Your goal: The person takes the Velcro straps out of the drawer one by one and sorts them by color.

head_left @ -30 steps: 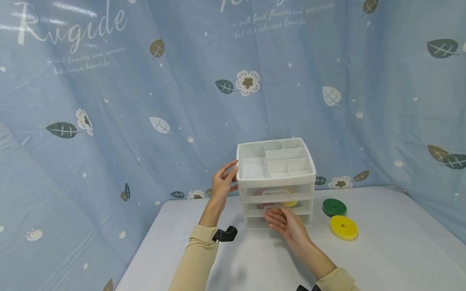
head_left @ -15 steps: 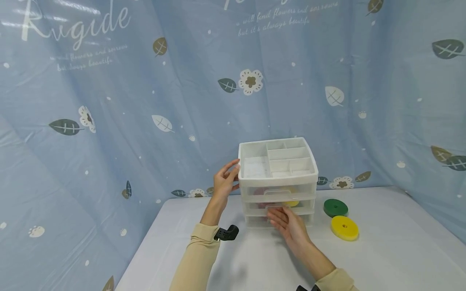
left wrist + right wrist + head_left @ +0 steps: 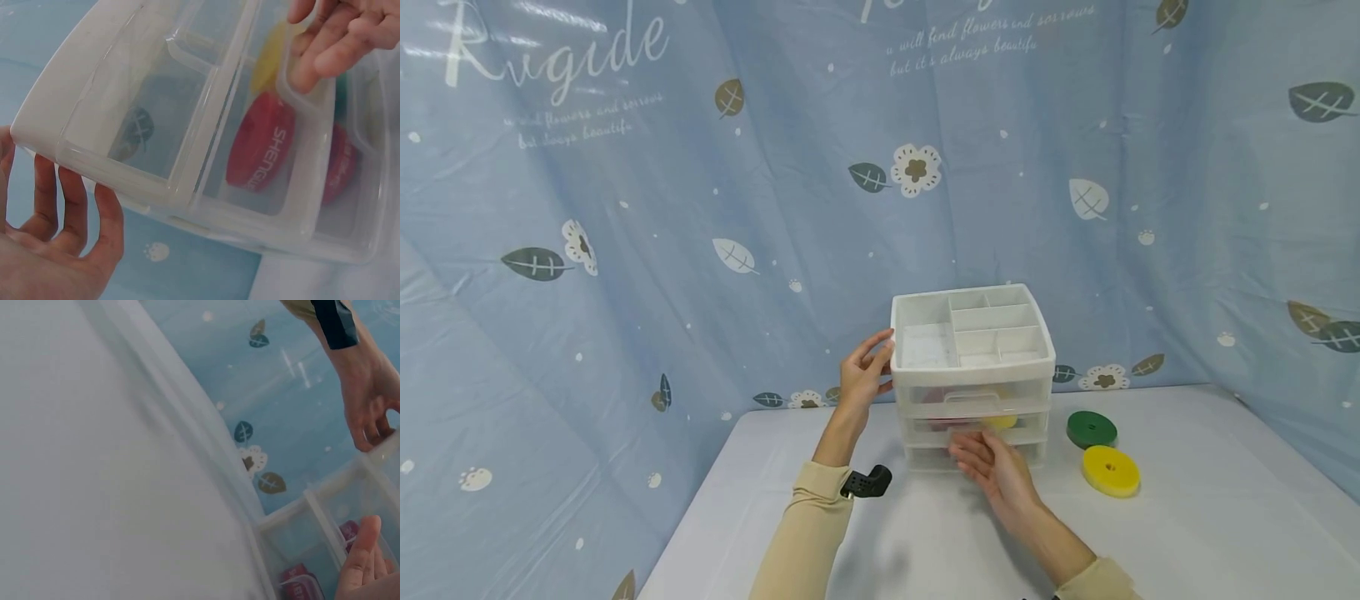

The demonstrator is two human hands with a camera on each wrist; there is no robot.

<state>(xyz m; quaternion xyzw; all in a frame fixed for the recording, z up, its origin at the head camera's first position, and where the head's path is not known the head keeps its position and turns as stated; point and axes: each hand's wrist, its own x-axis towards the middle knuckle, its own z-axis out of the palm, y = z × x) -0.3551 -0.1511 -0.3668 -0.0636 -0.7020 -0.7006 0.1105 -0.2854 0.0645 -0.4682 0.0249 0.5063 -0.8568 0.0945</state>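
A white drawer unit (image 3: 972,374) with clear drawers stands on the table. My left hand (image 3: 859,385) rests its fingers against the unit's left side, near the upper edge; those fingertips also show along the side in the left wrist view. My right hand (image 3: 996,475) is at the front, fingers extended and slightly bent, fingertips at the middle drawer's handle (image 3: 289,69). Whether they hook behind it I cannot tell. Through the clear fronts I see a red lettered disc (image 3: 261,142), a yellow disc (image 3: 269,59) and, lower, another red lettered object (image 3: 340,164).
Right of the unit lie a green disc (image 3: 1091,428) and a yellow disc (image 3: 1110,472), each with a centre hole. The unit's top tray (image 3: 994,317) has several compartments. A blue patterned curtain (image 3: 790,208) hangs behind the white table (image 3: 1195,500).
My right hand looks blurred now and has shifted very slightly at the middle drawer's front. My left hand stays at the unit's side. The whole view shifted slightly from the earliest frame.
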